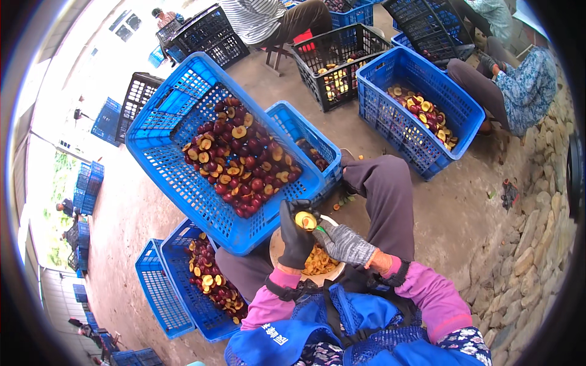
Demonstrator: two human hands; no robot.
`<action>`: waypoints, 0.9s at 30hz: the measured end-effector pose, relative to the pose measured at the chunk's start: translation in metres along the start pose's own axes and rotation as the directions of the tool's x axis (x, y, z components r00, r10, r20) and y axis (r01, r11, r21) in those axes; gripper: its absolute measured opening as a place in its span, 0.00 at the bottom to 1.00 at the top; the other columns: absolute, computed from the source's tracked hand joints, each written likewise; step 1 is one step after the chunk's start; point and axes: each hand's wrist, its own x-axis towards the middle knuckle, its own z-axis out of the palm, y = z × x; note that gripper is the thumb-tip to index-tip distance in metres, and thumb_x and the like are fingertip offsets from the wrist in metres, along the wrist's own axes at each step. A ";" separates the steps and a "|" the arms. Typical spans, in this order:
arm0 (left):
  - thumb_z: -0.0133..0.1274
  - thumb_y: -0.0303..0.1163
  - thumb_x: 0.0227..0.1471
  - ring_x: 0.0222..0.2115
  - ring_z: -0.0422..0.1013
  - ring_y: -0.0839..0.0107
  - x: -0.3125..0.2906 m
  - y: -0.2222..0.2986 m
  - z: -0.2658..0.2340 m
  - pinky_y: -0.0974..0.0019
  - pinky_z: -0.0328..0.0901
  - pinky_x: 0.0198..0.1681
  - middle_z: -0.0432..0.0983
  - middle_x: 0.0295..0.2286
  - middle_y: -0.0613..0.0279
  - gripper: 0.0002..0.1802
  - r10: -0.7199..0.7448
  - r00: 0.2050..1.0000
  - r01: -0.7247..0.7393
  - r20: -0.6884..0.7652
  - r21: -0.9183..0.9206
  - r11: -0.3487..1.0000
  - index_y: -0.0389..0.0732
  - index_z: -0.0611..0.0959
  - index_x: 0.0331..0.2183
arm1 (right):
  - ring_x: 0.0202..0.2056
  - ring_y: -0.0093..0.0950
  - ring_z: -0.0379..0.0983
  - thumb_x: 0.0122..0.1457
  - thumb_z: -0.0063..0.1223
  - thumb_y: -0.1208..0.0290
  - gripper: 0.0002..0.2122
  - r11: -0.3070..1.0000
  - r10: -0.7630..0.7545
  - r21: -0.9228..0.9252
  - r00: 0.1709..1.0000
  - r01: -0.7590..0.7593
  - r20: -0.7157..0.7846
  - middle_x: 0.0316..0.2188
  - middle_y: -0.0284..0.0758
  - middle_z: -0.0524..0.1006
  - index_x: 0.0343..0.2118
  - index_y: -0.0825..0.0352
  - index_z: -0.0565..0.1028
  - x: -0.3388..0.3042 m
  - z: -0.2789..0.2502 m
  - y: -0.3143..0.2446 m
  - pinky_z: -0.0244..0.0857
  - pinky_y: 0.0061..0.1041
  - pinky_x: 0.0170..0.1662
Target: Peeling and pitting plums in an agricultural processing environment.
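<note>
My left hand [294, 239], in a black glove, is closed around a cut plum [306, 221] with its yellow flesh facing up. Against the fruit, my right hand [347, 244] in a grey knit glove grips a small tool with a green part [320, 229]; its working tip is hidden. Below both hands a pale round tub [279, 251] sits between my legs, holding small wet orange pieces [319, 262]. Just beyond my left hand, a large blue crate [160, 149] leans tilted toward me, filled with red plums [244, 160], many of them halved.
Another blue crate [174, 244] of cut plums stands by my left leg. A smaller blue crate [332, 160] is under the tilted one. Ahead are a black crate [311, 70] and a blue crate [390, 131] with fruit. Co-workers sit beyond; a stone wall [528, 244] borders the right.
</note>
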 end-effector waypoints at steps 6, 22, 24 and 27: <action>0.33 0.38 0.58 0.24 0.67 0.72 0.000 0.005 0.015 0.70 0.65 0.31 0.68 0.24 0.59 0.17 -0.119 0.966 0.094 -0.231 -0.115 0.989 0.34 0.70 0.31 | 0.28 0.41 0.69 0.58 0.37 0.68 0.12 0.998 -0.063 0.008 0.991 0.063 0.117 0.31 0.45 0.72 0.42 0.66 0.69 0.000 0.014 0.010 0.62 0.37 0.30; 0.34 0.33 0.60 0.28 0.65 0.72 0.021 -0.016 0.006 0.72 0.64 0.33 0.66 0.26 0.59 0.11 -0.194 0.973 0.231 0.126 -0.495 0.837 0.35 0.66 0.34 | 0.38 0.45 0.68 0.55 0.45 0.73 0.13 0.996 -0.057 0.065 0.998 0.056 0.023 0.37 0.49 0.70 0.43 0.72 0.68 0.002 0.012 0.014 0.63 0.36 0.40; 0.32 0.36 0.60 0.29 0.64 0.72 0.015 -0.023 0.004 0.71 0.64 0.34 0.66 0.27 0.60 0.13 -0.282 0.953 0.296 0.107 -0.514 0.805 0.35 0.66 0.36 | 0.36 0.45 0.68 0.55 0.44 0.72 0.12 0.999 0.011 0.041 0.995 -0.015 0.098 0.35 0.48 0.70 0.42 0.71 0.69 0.009 0.010 0.014 0.63 0.37 0.38; 0.29 0.39 0.61 0.28 0.65 0.71 0.011 -0.026 -0.001 0.70 0.65 0.33 0.66 0.27 0.59 0.17 -0.429 0.890 0.427 0.152 -0.606 0.671 0.36 0.66 0.36 | 0.31 0.43 0.69 0.56 0.43 0.70 0.11 0.993 -0.087 -0.070 0.988 0.097 0.130 0.32 0.46 0.70 0.40 0.69 0.70 0.009 0.008 0.014 0.63 0.37 0.33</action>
